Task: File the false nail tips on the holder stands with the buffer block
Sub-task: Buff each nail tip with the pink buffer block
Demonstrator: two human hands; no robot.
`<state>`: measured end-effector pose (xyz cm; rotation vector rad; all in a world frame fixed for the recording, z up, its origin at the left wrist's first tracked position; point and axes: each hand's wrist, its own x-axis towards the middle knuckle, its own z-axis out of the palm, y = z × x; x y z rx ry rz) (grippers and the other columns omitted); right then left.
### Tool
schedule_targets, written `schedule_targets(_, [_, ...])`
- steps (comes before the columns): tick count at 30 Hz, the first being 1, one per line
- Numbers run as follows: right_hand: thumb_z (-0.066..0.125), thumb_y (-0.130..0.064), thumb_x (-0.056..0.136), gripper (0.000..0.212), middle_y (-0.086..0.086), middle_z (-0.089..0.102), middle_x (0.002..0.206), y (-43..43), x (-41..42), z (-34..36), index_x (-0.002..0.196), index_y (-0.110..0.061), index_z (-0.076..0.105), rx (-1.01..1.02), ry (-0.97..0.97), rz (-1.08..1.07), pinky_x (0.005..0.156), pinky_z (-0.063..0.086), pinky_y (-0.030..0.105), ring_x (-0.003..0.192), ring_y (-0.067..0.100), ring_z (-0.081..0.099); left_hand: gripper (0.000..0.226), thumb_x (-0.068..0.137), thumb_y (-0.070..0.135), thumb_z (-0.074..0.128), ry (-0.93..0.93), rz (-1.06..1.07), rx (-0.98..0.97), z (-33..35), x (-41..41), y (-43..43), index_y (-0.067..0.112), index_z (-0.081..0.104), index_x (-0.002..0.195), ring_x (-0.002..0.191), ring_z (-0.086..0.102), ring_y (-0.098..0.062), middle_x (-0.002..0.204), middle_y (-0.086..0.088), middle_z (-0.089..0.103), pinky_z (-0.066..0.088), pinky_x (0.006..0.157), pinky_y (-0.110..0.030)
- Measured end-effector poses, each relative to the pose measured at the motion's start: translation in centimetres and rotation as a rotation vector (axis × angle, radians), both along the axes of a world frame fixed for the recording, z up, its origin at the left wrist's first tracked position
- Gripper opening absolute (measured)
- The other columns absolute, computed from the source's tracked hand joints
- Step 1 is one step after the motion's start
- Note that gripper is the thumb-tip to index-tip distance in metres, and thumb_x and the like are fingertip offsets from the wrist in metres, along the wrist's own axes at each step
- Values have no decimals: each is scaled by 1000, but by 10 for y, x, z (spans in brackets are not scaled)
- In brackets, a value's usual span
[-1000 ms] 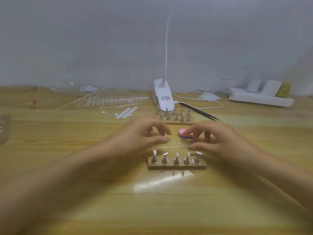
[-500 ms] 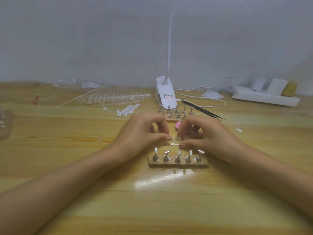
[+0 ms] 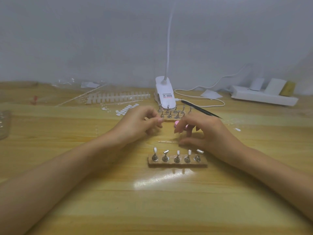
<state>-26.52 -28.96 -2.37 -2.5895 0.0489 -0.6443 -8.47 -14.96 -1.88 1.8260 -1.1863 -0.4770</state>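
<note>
A wooden holder base (image 3: 201, 164) in front of me carries a row of metal stands topped with small nail tips (image 3: 166, 151). A second holder (image 3: 170, 120) stands further back. My left hand (image 3: 138, 124) hovers above the table with thumb and forefinger pinched together, apparently on a tiny clear nail tip. My right hand (image 3: 205, 133) has its fingers spread downward, the thumb touching the end of a clear plastic strip (image 3: 166, 142) lying on the table. The pink buffer block (image 3: 176, 123) lies half hidden under my right fingers.
A white clip lamp (image 3: 164, 94) with its cable stands behind the far holder, black tweezers (image 3: 201, 109) to its right. Strips of nail tips (image 3: 116, 97) and white stickers (image 3: 127, 109) lie back left, a white power strip (image 3: 264, 97) back right. A clear box edge (image 3: 4, 124) shows far left.
Both hands pinched the clear strip together half a second ago. Now my left hand has pulled away up and left, still pinched, and my right fingers have opened, leaving the strip on the table.
</note>
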Motion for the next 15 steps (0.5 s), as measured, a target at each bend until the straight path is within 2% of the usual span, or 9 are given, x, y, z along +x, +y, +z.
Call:
schedule_targets(2, [85,-14,76,21,0,63,95,0,0,0,94,-12,73,-5,11,1,73,44,11,78,14,57,14,96,24,62,67,-38,-30,-1,-1,1,15,58,86,48,58,-8,70,2,72,40,45,-13])
schedule_targets(4, [82,-21,79,17,-2,64,95,0,0,2,94,-15,75,59,-13,-34,70,43,13,73,13,53,14,95,24,64,103,-53,-62,0,-2,2,18,58,84,47,56,-8,67,2,72,37,42,-13])
schedule_targets(7, [82,-29,80,12,-11,67,88,-13,0,8,86,-25,73,105,-86,-208,62,36,10,67,10,48,11,92,22,67,197,-73,-94,1,-2,1,19,60,84,54,61,-8,75,-1,75,38,43,-17])
schedule_targets(10, [82,-30,79,15,-13,68,89,-24,-3,7,89,-30,70,53,26,-282,63,41,16,70,11,51,6,95,19,64,224,-102,-107,1,-3,1,18,60,91,69,70,-10,86,0,77,43,51,-21])
schedule_targets(12, [82,-30,79,19,-14,66,90,-25,-3,1,92,-29,69,32,75,-289,68,47,26,70,7,53,4,95,17,64,258,-117,-137,1,-4,2,17,62,91,74,72,-12,88,-2,77,46,53,-19])
schedule_targets(15, [82,-30,78,17,-15,65,89,-24,0,-5,87,-27,68,28,60,-297,67,44,28,72,5,53,4,90,14,69,274,-133,-150,-2,-7,5,18,69,88,76,72,-11,88,-2,77,50,55,-17])
